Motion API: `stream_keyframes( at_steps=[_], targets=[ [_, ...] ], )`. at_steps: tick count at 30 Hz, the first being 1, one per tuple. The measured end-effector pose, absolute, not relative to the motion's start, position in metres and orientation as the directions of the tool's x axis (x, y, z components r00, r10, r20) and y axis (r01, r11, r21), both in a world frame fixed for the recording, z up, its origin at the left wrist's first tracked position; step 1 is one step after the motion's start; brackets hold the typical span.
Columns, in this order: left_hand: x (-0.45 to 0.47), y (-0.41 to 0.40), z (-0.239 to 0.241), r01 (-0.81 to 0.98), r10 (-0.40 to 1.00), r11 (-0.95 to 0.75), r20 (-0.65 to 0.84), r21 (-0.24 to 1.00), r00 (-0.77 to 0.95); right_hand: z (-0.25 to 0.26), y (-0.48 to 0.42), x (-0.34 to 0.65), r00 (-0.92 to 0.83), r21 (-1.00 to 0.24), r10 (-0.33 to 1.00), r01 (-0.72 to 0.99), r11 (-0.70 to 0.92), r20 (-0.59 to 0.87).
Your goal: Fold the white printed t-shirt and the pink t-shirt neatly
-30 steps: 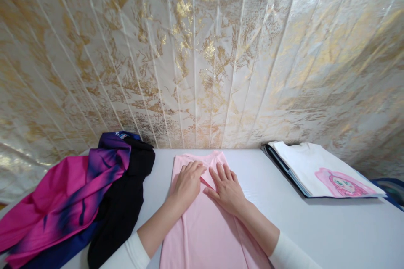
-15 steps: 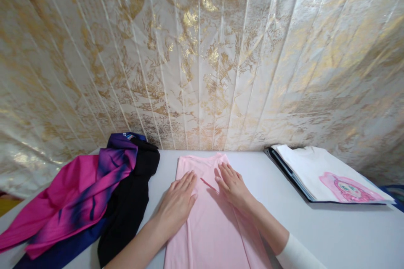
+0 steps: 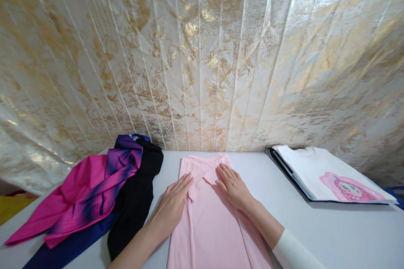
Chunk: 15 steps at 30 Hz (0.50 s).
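Note:
A pale pink garment (image 3: 213,222) lies lengthwise on the white table, its sides folded inward and its neckline toward the wall. Thin darker pink strips show near its upper part. My left hand (image 3: 173,199) rests along its left edge, fingers stretched out and pointing away from me. On the upper right part of the cloth lies my right hand (image 3: 232,185), palm down with fingers extended. Neither hand grips the fabric. The garment's lower end runs out of the bottom of the view.
To the left, a loose heap of pink, purple and black clothes (image 3: 91,172) covers part of the table (image 3: 334,239). At the right sits a folded stack topped by a white shirt (image 3: 309,168) with a pink printed figure. A gold-patterned curtain (image 3: 202,59) hangs behind the table.
My left hand has slid slightly left, off the cloth's middle to its edge, uncovering a small pink strip. My right hand has barely moved. The view has shifted a little.

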<state>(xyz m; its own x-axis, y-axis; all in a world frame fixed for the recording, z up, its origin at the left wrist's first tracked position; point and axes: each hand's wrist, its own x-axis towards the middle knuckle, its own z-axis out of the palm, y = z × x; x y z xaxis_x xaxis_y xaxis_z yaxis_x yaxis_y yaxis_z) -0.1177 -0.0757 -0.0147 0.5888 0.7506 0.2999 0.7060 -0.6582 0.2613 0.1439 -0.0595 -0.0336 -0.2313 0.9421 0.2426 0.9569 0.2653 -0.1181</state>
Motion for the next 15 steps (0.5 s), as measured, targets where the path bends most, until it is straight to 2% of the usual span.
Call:
stream_keyframes(
  at_steps=[8, 12, 15],
  targets=[
    [-0.118, -0.093, -0.009, 0.695, 0.709, -0.703, 0.215, 0.15, 0.672, -0.035, -0.077, 0.148, -0.289, -0.116, 0.921, 0.938, 0.327, 0.261],
    [-0.118, -0.084, -0.012, 0.738, 0.742, -0.659, 0.284, 0.145, 0.607, -0.033, -0.085, 0.147, -0.285, -0.107, 0.922, 0.941, 0.321, 0.262],
    [-0.121, -0.082, -0.016, 0.823, 0.823, -0.549, 0.268, 0.147, 0.501, -0.02, -0.09, 0.143, -0.33, -0.121, 0.897, 0.918, 0.377, 0.293]
  ],
)
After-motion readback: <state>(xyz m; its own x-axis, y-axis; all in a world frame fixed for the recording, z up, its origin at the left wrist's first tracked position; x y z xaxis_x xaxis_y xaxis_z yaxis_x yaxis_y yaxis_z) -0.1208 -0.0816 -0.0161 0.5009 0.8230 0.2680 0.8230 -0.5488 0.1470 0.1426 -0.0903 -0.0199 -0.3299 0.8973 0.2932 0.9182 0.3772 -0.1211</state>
